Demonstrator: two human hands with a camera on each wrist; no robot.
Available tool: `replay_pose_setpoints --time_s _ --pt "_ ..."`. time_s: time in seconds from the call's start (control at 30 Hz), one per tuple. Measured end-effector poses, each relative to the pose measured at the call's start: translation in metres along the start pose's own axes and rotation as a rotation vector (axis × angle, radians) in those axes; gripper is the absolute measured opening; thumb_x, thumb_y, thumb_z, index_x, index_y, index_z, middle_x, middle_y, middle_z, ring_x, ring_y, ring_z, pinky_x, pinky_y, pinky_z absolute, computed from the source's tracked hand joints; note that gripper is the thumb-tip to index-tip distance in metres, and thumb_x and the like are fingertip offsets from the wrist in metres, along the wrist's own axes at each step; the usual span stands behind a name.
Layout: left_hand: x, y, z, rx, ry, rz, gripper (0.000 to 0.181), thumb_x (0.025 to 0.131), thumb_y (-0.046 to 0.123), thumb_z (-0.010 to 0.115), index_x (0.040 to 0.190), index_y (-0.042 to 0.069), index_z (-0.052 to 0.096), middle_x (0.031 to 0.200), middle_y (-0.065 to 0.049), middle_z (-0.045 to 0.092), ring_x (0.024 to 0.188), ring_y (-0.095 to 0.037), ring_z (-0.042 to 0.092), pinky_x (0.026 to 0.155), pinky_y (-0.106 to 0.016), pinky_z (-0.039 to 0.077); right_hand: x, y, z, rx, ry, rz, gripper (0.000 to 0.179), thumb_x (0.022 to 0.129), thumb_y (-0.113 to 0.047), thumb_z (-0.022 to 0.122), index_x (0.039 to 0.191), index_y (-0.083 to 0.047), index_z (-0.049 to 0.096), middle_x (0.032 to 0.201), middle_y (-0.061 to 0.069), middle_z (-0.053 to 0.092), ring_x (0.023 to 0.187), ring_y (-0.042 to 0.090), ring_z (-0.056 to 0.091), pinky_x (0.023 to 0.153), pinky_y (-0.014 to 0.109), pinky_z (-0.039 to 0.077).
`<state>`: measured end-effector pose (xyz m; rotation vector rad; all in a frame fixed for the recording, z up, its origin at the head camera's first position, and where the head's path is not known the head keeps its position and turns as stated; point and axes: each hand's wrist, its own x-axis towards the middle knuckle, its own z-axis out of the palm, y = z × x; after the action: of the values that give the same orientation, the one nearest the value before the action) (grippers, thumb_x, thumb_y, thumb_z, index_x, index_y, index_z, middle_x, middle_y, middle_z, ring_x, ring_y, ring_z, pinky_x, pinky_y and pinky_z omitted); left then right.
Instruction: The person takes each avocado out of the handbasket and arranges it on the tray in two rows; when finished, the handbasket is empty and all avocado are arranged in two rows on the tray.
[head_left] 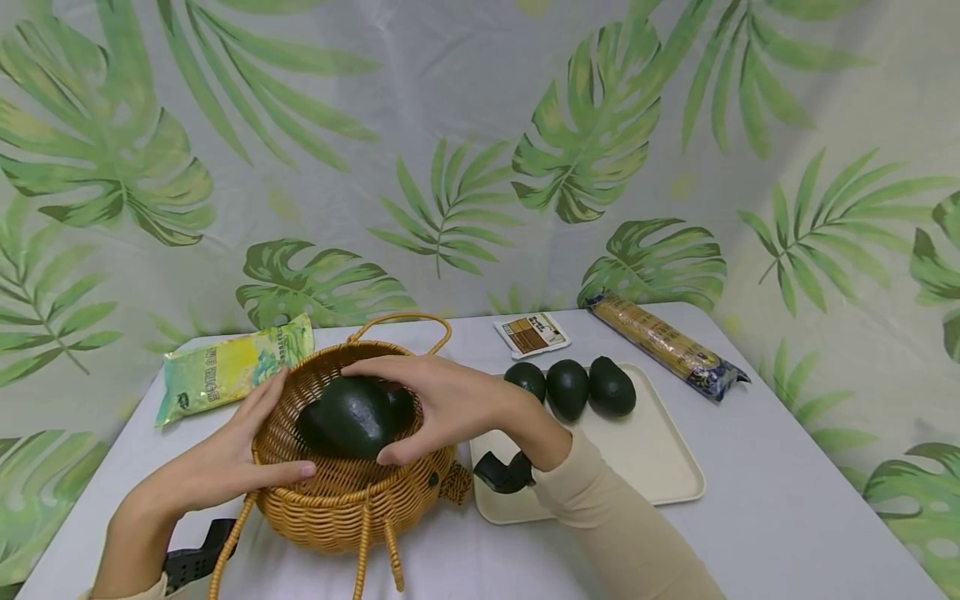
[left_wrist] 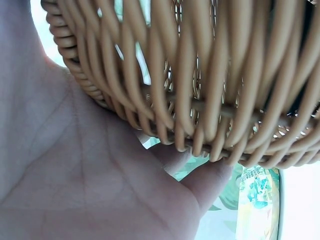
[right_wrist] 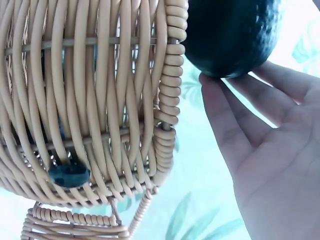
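My right hand (head_left: 450, 404) holds a dark green avocado (head_left: 356, 417) at the mouth of a wicker basket (head_left: 337, 504), thumb on one side and fingers on the other. In the right wrist view the fingertips touch the avocado (right_wrist: 232, 37) just beyond the basket's wrapped rim (right_wrist: 172, 85). Other dark avocados show partly beneath it inside the basket; how many is hidden. My left hand (head_left: 213, 462) grips the basket's left side, thumb over the rim and fingers outside. The left wrist view shows its palm (left_wrist: 90, 170) against the woven wall (left_wrist: 185, 75).
Three avocados (head_left: 567, 389) lie along the back of a cream tray (head_left: 652, 467) right of the basket. Behind stand a yellow-green packet (head_left: 225, 371), a small brown-and-white packet (head_left: 532, 334) and a long noodle-like package (head_left: 663, 342). The basket's handle loop (head_left: 408, 317) rises at the back.
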<state>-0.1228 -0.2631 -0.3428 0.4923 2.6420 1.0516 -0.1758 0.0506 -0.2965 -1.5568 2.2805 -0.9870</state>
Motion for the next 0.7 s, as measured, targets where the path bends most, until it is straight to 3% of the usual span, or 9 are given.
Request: replay_pose_setpoints --time_s 0.33,0.7 --pt "0.0 0.0 0.0 0.002 0.006 0.005 0.121 0.089 0.038 0.079 0.165 0.027 -0.015 0.17 -0.023 -0.013 0.152 -0.06 0.0 0.102 -0.084 0.025 -0.016 -0.003 -0.002 0.007 0.045 0.002 0.085 0.086 -0.033 0.079 0.159 -0.017 0.039 0.158 -0.004 0.046 0.134 0.006 0.051 0.109 0.031 0.047" --pt "-0.001 0.002 -0.001 0.009 0.01 0.005 0.12 0.09 0.041 0.078 0.164 0.031 -0.016 0.17 -0.023 -0.014 0.151 -0.061 0.001 0.102 -0.084 0.026 -0.034 -0.003 -0.006 0.002 0.104 -0.006 0.085 0.085 -0.033 0.08 0.159 -0.02 0.039 0.155 -0.006 0.049 0.133 0.006 0.052 0.11 0.037 0.048"
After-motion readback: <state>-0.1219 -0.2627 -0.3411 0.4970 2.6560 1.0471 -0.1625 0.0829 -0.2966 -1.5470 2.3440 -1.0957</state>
